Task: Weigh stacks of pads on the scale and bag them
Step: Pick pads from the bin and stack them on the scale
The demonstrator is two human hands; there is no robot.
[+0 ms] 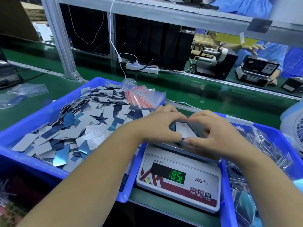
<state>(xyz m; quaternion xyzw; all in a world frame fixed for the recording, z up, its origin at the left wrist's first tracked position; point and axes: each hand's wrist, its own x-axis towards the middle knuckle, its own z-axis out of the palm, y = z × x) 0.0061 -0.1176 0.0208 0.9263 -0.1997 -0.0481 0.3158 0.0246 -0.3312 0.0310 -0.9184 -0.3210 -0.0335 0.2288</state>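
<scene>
A small stack of grey and blue pads [183, 131] rests on the pan of a white digital scale [178, 182]. Its green display reads about 185. My left hand [161, 124] and my right hand [211, 133] cup the stack from both sides, fingertips meeting at its far edge and thumbs at its near edge. Loose pads [78, 126] fill the blue bin [21, 161] on the left. A bundle of clear zip bags with red strips [139, 97] lies at that bin's far right corner.
A second blue bin [227, 185] on the right holds bagged pads [255, 164]. A white fan [295, 126] stands at the far right. Beyond runs a green conveyor belt [196, 92] with a power strip [142, 67]. Another worker in blue handles a scale [255, 69] opposite.
</scene>
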